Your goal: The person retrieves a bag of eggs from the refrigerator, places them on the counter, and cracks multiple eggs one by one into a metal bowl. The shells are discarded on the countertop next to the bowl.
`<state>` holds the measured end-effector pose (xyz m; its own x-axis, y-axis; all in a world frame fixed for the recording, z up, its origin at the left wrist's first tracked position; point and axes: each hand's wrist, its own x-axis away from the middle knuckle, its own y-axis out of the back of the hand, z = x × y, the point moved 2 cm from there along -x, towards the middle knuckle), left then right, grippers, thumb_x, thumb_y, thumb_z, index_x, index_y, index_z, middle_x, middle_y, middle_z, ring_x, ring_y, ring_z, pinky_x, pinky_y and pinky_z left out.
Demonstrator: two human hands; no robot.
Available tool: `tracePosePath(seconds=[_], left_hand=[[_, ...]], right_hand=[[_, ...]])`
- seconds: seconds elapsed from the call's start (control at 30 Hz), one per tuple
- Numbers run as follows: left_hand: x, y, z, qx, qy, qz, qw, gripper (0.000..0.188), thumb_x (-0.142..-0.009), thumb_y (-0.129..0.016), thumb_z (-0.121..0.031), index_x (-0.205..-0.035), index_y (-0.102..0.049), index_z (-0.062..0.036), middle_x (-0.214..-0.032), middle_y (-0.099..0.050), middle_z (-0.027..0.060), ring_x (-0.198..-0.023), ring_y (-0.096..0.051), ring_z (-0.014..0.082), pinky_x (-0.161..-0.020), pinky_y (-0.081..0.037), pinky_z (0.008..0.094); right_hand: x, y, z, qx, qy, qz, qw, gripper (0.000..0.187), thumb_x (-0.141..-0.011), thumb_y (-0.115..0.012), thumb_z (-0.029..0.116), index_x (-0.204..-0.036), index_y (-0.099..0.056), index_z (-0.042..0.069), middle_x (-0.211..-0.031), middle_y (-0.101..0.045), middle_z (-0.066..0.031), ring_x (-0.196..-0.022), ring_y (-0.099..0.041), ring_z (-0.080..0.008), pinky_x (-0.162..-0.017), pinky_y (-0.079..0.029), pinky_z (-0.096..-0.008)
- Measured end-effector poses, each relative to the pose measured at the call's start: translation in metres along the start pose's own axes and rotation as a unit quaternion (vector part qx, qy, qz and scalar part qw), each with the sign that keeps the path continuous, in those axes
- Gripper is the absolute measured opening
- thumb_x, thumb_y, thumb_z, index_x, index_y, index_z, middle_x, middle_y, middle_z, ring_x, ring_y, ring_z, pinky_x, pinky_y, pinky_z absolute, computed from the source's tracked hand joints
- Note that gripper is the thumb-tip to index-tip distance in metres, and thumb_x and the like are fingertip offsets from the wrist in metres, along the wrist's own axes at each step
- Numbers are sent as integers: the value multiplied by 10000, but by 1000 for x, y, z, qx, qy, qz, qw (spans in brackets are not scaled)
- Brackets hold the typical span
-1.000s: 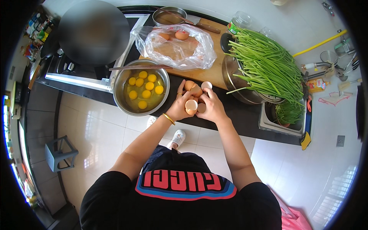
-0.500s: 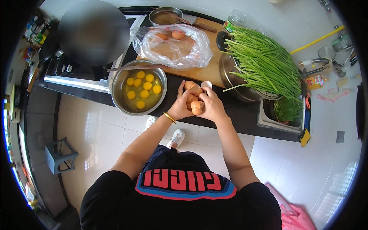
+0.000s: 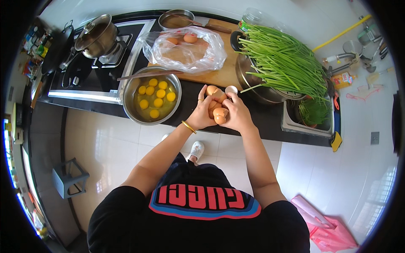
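Between my two hands sits a cluster of cracked brown eggshells (image 3: 217, 105), held over the black counter edge. My left hand (image 3: 202, 114) curls round the shells from the left. From the other side my right hand (image 3: 237, 113) closes on them, with a pale shell half (image 3: 230, 90) by its fingertips. To the left, a steel bowl (image 3: 177, 105) holds several raw egg yolks (image 3: 158, 102) in clear white. Chopsticks (image 3: 147, 74) lie across the bowl's far rim. Behind it, an open plastic bag (image 3: 215, 50) with brown eggs (image 3: 190, 38) rests on a wooden cutting board (image 3: 230, 76).
A big bunch of green chives (image 3: 287, 63) lies over a steel pot (image 3: 249, 80) on the right, beside a sink (image 3: 291, 124) with greens. A gas stove (image 3: 80, 80) with a lidded pot (image 3: 97, 38) stands left. A small pan (image 3: 175, 19) and knife (image 3: 217, 28) sit behind.
The dark blurred round shape over the stove is gone, and the lidded pot now shows. The view has shifted slightly. My hands still hold the eggshells together.
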<state>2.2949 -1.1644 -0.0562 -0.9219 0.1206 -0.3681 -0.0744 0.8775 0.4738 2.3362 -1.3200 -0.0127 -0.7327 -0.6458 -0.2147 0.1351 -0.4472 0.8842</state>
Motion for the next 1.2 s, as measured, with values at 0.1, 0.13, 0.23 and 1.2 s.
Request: tracePosePath(seconds=[0.1,0.13,0.23,1.2], left_hand=[[1,-4,-11,16,-25,8,1000,731,-579,-862,-213,-1188,-484,-72,-1252,-512,152,-1376,-102,437,-1103,-231,494],[3,-7,-14,22,-28,20,999,727,-580,-862,-214,-1185,-485,-72,-1249,-513,151,-1376,-102,437,-1103,-230,495],[9,-17,-19,29,-47,73,996,714,-577,-864,-208,-1171,-490,-77,-1272,-488,148,-1377,-93,437,-1109,-223,491],[435,-142,-275,254,-271,688,624,677,-565,-820,-147,-1145,-476,-106,-1371,-338,184,-1389,-17,384,-1102,-284,442]], right_hand=[[15,6,5,16,-19,-28,999,494,-484,-829,216,-879,-581,54,-1203,-496,-137,-965,-576,-311,-767,-524,-392],[22,9,8,22,-30,-36,999,491,-483,-829,218,-875,-582,55,-1200,-497,-135,-962,-577,-308,-764,-524,-392],[48,15,17,19,-86,-46,995,487,-489,-821,211,-898,-601,62,-1176,-504,-122,-971,-573,-303,-787,-514,-385],[541,-62,432,80,-702,-338,622,446,-519,-795,164,-903,-583,82,-1168,-441,-91,-900,-580,-329,-713,-512,-401]])
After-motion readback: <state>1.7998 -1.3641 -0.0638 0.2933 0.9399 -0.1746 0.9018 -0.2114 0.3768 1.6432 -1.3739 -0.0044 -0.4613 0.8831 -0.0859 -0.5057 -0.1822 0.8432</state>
